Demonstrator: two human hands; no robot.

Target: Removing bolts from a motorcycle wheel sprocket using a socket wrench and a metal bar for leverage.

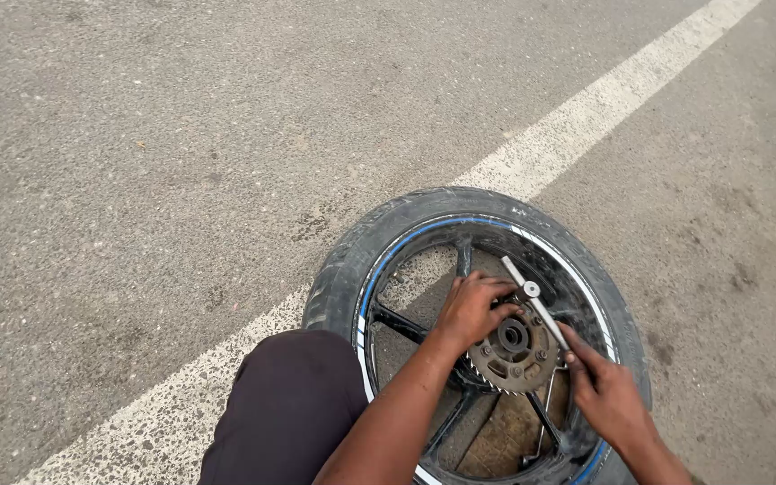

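On the sprocket (515, 346), left hand (473, 308) (fingers curled over it), right hand (610, 395) gripping the wrench (534, 302)

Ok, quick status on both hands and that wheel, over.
Left hand gripping the sprocket. Right hand on the T-handle wrench, set on the sprocket. Wheel flat on asphalt. Nothing blocking.

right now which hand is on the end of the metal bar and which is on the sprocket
The right hand pinches the lower end of the metal bar. The left hand rests on the rusty sprocket at the wheel's hub.
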